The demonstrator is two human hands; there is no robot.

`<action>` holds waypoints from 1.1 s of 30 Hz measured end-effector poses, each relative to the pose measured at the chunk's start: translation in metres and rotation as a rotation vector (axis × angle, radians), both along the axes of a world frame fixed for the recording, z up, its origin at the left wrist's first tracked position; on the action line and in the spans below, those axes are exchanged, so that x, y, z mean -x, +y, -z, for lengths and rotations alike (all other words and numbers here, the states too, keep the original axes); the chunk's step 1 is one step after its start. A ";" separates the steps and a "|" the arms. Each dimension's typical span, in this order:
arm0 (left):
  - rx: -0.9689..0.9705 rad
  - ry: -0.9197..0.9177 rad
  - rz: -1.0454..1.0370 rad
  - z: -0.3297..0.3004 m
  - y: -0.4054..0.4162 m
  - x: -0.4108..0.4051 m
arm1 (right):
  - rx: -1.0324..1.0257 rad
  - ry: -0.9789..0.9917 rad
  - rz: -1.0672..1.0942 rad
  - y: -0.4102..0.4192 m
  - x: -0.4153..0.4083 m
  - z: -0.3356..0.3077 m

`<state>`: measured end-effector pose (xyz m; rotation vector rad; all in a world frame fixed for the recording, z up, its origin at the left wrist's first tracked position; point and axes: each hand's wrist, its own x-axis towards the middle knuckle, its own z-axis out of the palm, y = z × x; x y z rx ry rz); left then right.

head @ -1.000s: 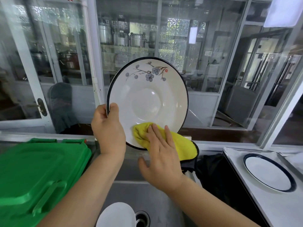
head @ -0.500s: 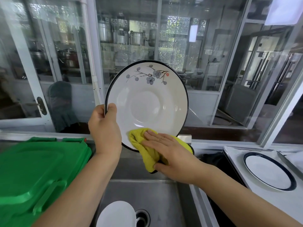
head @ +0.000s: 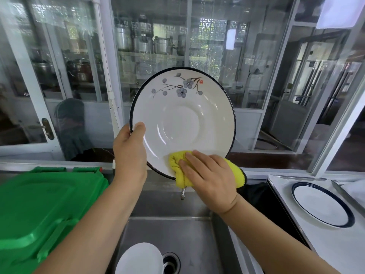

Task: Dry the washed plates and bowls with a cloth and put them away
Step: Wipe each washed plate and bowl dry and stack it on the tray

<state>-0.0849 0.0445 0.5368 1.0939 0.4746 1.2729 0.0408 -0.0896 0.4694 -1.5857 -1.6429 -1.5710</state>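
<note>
Glazed and probably damp, the plate (head: 182, 119) is held upright above the sink (head: 177, 230) only by a rim pinch at 9 o'clock, thumb in front, from the left hand (head: 129, 153). A slip could be caused by hard rubbing at 6 o'clock — there the cloth (head: 178, 171) is pressed to the face under the flat, straight fingers of the right hand (head: 211, 175). A fall would strike the white dish (head: 139, 258) lying in the sink below.

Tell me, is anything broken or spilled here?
No, nothing stands out. The flowered plate looks whole, gripped by the left hand while the right hand presses the yellow cloth on it.
</note>
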 end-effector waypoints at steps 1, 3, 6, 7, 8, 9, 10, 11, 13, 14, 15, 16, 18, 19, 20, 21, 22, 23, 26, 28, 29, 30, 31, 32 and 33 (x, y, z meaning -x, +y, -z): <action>-0.007 0.003 0.002 -0.002 0.001 0.001 | -0.009 -0.029 -0.001 -0.003 -0.006 -0.004; -0.030 0.020 0.016 -0.008 0.002 0.003 | -0.033 -0.081 0.004 -0.009 -0.016 -0.013; -0.066 0.039 0.077 -0.022 0.005 0.009 | -0.074 -0.118 -0.013 -0.013 -0.017 -0.022; -0.058 0.022 0.086 -0.024 0.003 0.009 | -0.094 -0.113 -0.022 -0.013 -0.015 -0.024; -0.051 0.001 0.087 -0.022 -0.003 0.006 | -0.118 -0.098 -0.025 -0.011 -0.012 -0.025; -0.051 -0.023 0.090 -0.016 -0.014 0.001 | -0.147 -0.077 -0.026 -0.009 -0.008 -0.027; -0.066 -0.043 0.096 -0.008 -0.028 -0.005 | -0.180 -0.051 -0.029 -0.006 -0.004 -0.028; -0.084 -0.067 0.109 0.002 -0.042 -0.011 | -0.216 -0.020 -0.036 -0.002 0.002 -0.029; -0.098 -0.119 0.101 0.018 -0.063 -0.017 | -0.262 0.029 -0.050 0.003 0.011 -0.028; -0.104 -0.145 0.079 0.022 -0.066 -0.018 | -0.267 0.029 -0.052 0.004 0.013 -0.027; -0.118 -0.163 0.060 0.022 -0.063 -0.018 | -0.261 0.014 -0.053 0.004 0.014 -0.026; -0.131 -0.162 0.038 0.021 -0.058 -0.017 | -0.244 -0.002 -0.055 0.003 0.014 -0.025; -0.112 -0.114 -0.017 0.019 -0.046 -0.014 | -0.188 -0.035 -0.064 -0.001 0.009 -0.023; -0.097 -0.081 -0.040 0.018 -0.042 -0.011 | -0.157 -0.063 -0.062 -0.005 0.004 -0.023; -0.094 -0.045 -0.053 0.015 -0.038 -0.008 | -0.128 -0.100 -0.053 -0.010 -0.002 -0.024; -0.115 -0.001 -0.053 0.011 -0.033 -0.003 | -0.096 -0.142 -0.039 -0.016 -0.010 -0.025; -0.161 0.067 -0.049 0.006 -0.025 0.003 | -0.061 -0.186 -0.026 -0.022 -0.018 -0.027; -0.220 0.156 -0.032 -0.001 -0.014 0.009 | -0.025 -0.228 -0.015 -0.029 -0.026 -0.031; -0.303 0.381 0.075 -0.024 0.014 0.018 | 0.056 -0.284 -0.014 -0.040 -0.038 -0.036; -0.199 0.300 0.106 -0.026 0.017 0.014 | 0.042 -0.257 -0.026 -0.037 -0.036 -0.032; -0.137 0.211 0.105 -0.022 0.009 0.009 | 0.015 -0.230 -0.027 -0.033 -0.032 -0.029; -0.104 0.126 0.096 -0.013 -0.003 0.002 | -0.021 -0.200 -0.025 -0.029 -0.028 -0.026; -0.094 0.066 0.074 -0.002 -0.018 -0.005 | -0.061 -0.170 -0.026 -0.024 -0.023 -0.023; -0.102 0.018 0.056 0.009 -0.030 -0.012 | -0.097 -0.139 -0.028 -0.019 -0.018 -0.020; -0.105 -0.028 0.041 0.018 -0.041 -0.017 | -0.125 -0.107 -0.032 -0.015 -0.013 -0.018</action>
